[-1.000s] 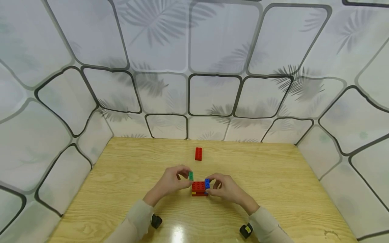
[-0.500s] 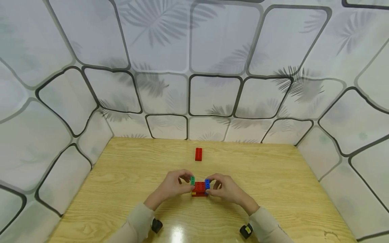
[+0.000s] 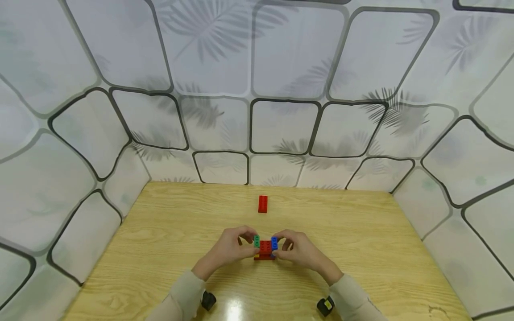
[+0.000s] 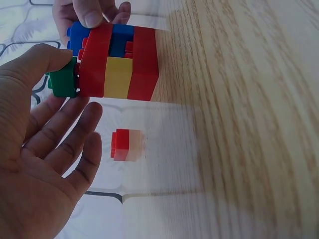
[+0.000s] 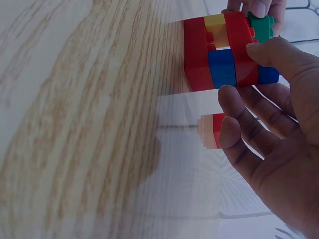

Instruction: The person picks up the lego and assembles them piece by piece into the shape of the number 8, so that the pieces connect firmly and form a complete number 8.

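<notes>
Head view shows the left hand (image 3: 234,244) pinching a green brick (image 3: 256,241) at the left end of the upper red brick (image 3: 265,247), while the right hand (image 3: 298,247) grips a blue brick (image 3: 275,243) at its right end. Beneath, a yellow brick (image 4: 118,77) and a lower blue brick (image 5: 222,68) separate it from the bottom red brick (image 4: 143,64) on the table (image 3: 180,214). Beyond lies a loose red brick (image 3: 263,204).

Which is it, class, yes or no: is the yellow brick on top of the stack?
No, the yellow brick lies between the lower red brick and the upper red brick.
</notes>
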`<state>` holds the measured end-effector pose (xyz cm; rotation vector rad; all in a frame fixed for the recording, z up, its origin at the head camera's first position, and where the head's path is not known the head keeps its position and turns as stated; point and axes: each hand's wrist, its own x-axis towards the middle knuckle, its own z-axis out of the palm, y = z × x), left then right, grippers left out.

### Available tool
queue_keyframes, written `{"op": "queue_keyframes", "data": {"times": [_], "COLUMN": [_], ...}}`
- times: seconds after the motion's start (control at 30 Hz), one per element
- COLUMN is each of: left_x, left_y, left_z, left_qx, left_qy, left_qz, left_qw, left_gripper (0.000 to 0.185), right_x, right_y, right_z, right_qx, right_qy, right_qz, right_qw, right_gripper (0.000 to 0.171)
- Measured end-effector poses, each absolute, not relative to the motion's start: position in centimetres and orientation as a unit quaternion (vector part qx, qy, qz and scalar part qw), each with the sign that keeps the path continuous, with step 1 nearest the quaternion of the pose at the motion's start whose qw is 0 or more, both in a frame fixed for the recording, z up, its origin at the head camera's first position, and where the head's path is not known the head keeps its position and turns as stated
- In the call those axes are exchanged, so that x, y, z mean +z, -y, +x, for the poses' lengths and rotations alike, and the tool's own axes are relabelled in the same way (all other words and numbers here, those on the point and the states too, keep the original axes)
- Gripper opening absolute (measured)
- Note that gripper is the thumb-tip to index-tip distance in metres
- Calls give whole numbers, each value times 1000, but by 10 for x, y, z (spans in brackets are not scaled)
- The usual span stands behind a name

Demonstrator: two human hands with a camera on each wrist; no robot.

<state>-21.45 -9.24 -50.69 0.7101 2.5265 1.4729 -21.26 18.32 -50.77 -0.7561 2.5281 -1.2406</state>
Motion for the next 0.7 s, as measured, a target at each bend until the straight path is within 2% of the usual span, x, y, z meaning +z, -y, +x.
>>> {"op": "queue_keyframes", "data": {"times": [0.47,0.7], "left_x": [-503,-502], "left_y": [90,91], "left_z": [-211,-213], "left_qx": [459,458], "left_qy": [-852,-853], "left_qz": [246,242], "left_qw": [50,65], "left_gripper": [32,30], "right_x": [-509,-509], "right_y": [-184,-185], "right_z": [-213,-214], "right_qx": [-422,-423], "right_qy": [-862,-860], "right_qz": [-259,-264], "right_qw": [112,108], "right_gripper": [44,44]}}
